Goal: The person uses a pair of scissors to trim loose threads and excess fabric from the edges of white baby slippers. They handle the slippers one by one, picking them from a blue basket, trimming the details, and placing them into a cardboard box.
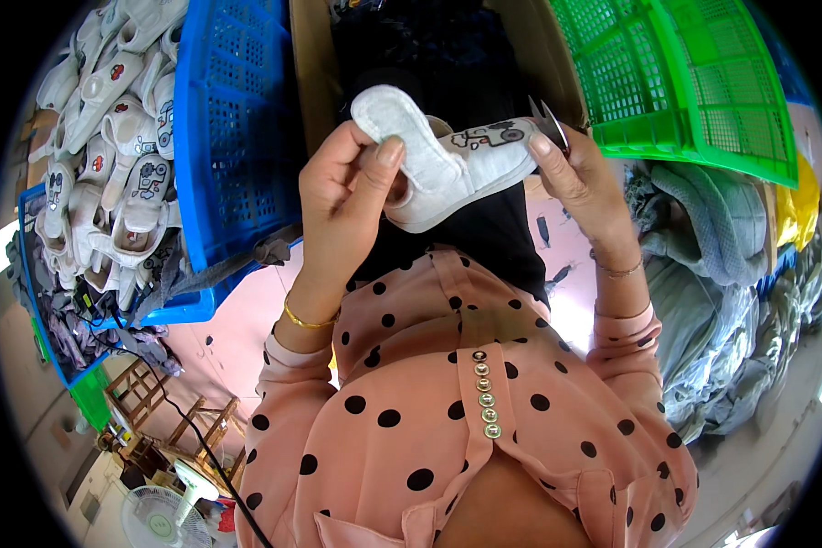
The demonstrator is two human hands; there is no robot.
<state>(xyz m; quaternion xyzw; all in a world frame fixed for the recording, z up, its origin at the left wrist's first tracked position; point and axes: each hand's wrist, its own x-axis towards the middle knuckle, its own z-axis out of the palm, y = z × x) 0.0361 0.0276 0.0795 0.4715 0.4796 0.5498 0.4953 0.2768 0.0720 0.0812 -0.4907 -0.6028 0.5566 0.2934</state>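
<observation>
The left hand pinches a white shoe by its flap, the right hand curled around scissors, thumb on toe.

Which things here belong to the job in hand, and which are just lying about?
Likely part of the job:
white shoe, in the left hand's grip
bladed tool, in the right hand's grip
pile of similar shoes, probably

Apparently just about:
fan, lower left
wooden furniture
yellow item, right

matt cloth shoe, shiny metal blades, glossy plastic crate.
</observation>
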